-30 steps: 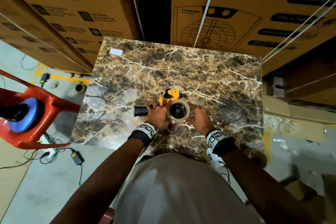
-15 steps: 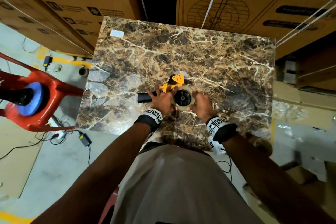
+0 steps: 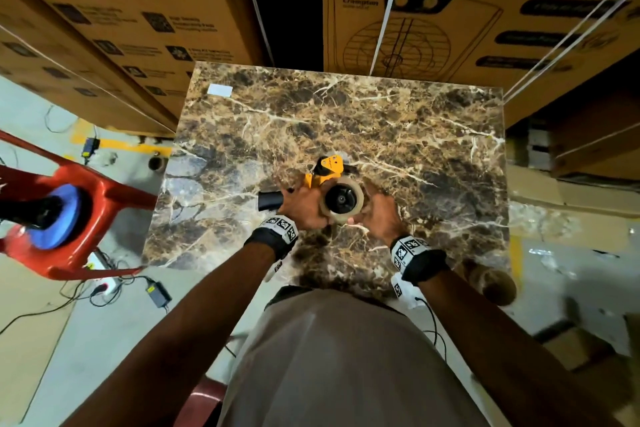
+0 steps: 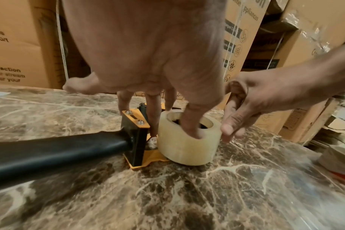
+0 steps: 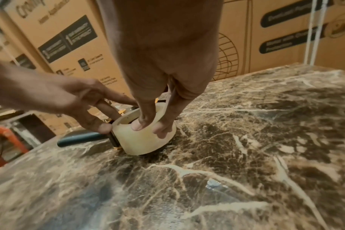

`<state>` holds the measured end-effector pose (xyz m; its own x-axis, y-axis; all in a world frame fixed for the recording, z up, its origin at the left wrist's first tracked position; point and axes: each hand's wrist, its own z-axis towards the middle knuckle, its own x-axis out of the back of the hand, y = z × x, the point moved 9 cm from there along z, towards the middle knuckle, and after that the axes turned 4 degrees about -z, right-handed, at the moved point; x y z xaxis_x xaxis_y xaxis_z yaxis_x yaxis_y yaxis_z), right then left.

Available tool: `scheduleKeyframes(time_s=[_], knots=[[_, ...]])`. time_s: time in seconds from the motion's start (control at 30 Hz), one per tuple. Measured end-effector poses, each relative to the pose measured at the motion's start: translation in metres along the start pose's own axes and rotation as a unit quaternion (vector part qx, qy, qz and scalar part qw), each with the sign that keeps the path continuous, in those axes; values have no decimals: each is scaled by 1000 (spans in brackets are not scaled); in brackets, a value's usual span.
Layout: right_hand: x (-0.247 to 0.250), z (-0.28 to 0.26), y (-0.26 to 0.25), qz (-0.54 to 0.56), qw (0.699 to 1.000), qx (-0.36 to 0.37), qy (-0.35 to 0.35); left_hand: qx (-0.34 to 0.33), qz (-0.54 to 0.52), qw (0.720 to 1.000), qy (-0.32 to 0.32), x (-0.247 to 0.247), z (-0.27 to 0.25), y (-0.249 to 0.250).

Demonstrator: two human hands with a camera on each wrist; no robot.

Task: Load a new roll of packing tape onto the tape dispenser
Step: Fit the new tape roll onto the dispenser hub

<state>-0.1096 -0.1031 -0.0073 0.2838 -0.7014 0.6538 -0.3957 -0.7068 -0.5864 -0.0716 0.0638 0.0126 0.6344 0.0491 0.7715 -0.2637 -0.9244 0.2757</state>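
A yellow and black tape dispenser [image 3: 327, 168] lies on its side on the marble table [image 3: 381, 114], its black handle [image 4: 55, 149] pointing left. A pale tape roll [image 4: 187, 149] sits over the dispenser's black hub. My left hand [image 3: 304, 204] reaches down over the frame, fingers behind the yellow plate and thumb pressed on the roll's near rim. My right hand [image 5: 152, 123] pinches the roll [image 5: 142, 140], thumb on the top rim and fingers on its outer wall. The loose tape end is hidden.
A second roll [image 4: 337, 158] lies near the table's front right corner. A white label [image 3: 220, 89] is stuck at the far left. Stacked cardboard boxes [image 3: 450, 10] rise behind the table. A red chair [image 3: 104, 191] stands to the left, with cables on the floor.
Both hands stay on the dispenser and roll at the same spot on the table. Only the head view has shifted a little.
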Motion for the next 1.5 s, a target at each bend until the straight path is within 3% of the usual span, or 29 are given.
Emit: scheduleKeyframes(time_s=[0.37, 0.67, 0.8, 0.87, 0.97, 1.1, 1.2, 1.37, 1.5], knots=[[3, 11, -2, 41, 999, -5, -4, 102, -56, 993, 0, 6, 7, -1], [-1, 19, 1, 1, 1000, -23, -11, 94, -41, 995, -18, 11, 14, 3], [11, 28, -14, -23, 999, 35, -32, 57, 29, 998, -12, 7, 7, 14], [24, 34, -20, -66, 996, 55, 0, 55, 64, 996, -3, 10, -3, 18], [33, 38, -12, -82, 996, 24, 38, 62, 83, 994, 18, 17, -11, 16], [14, 28, -16, -38, 997, 61, -19, 49, 60, 997, 10, 8, 2, 4], [5, 32, -13, -61, 996, 67, -23, 17, 59, 998, -11, -2, 10, 3], [1, 37, -18, -103, 984, 113, -97, 9, 75, 997, -17, -8, 18, 2], [-5, 45, -13, -114, 981, 109, -112, 7, 95, 994, -49, -10, 25, 6]])
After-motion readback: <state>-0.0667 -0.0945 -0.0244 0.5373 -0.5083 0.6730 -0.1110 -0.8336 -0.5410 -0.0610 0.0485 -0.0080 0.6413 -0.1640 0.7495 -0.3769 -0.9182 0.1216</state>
